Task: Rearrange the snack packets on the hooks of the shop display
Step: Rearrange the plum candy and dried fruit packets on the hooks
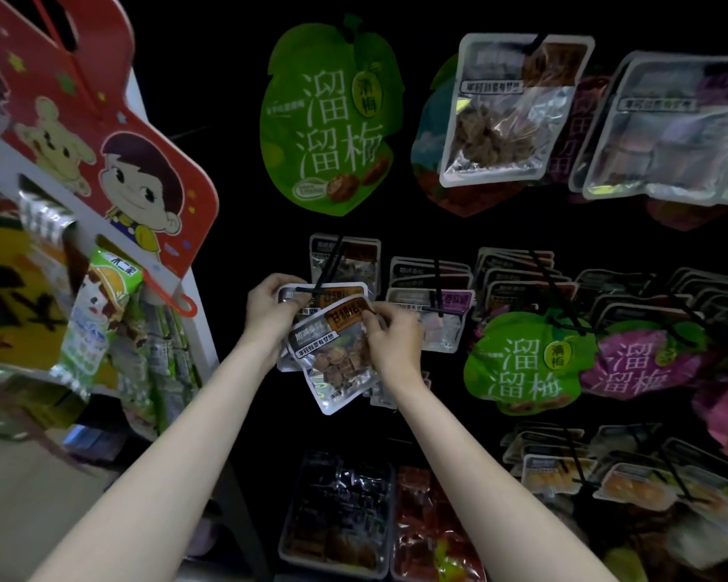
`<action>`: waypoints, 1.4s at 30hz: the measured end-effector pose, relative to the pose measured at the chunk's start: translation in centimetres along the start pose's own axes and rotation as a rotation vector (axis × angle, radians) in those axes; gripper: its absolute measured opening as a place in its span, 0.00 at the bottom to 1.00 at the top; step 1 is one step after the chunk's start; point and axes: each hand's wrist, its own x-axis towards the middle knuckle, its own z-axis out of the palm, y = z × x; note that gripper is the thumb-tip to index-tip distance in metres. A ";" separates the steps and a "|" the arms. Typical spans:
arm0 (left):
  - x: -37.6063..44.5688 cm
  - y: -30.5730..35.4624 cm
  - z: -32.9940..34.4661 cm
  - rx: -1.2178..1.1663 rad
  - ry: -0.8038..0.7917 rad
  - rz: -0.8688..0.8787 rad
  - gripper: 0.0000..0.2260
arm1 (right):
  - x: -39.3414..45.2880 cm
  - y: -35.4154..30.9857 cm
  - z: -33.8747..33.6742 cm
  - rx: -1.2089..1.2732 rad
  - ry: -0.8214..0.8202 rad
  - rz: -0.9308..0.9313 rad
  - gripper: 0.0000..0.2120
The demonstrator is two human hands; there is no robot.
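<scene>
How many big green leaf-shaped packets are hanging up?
2. One green packet hangs at the top, left of the clear packets. The other green packet hangs lower on the right, beside a purple packet. More may hide behind.

Shop interior, snack aisle. Dark display wall set with black hooks (pixel 442 287), each carrying rows of identical sealed snack packets (pixel 429 317); leaf-shaped green plum pouches (pixel 328 119) above; red cartoon gift carton (pixel 114 132) on white side rack (pixel 202 329) at left.
</scene>
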 end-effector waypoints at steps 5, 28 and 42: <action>0.1 -0.6 0.6 0.083 0.032 0.031 0.09 | -0.1 0.8 0.7 0.065 0.037 0.048 0.10; -1.7 -1.8 -0.9 0.349 0.095 0.396 0.08 | -0.9 0.2 2.0 0.323 0.077 -0.085 0.09; -5.1 -3.9 0.2 0.715 -0.160 0.584 0.22 | 0.4 -0.4 2.8 0.299 0.113 0.103 0.10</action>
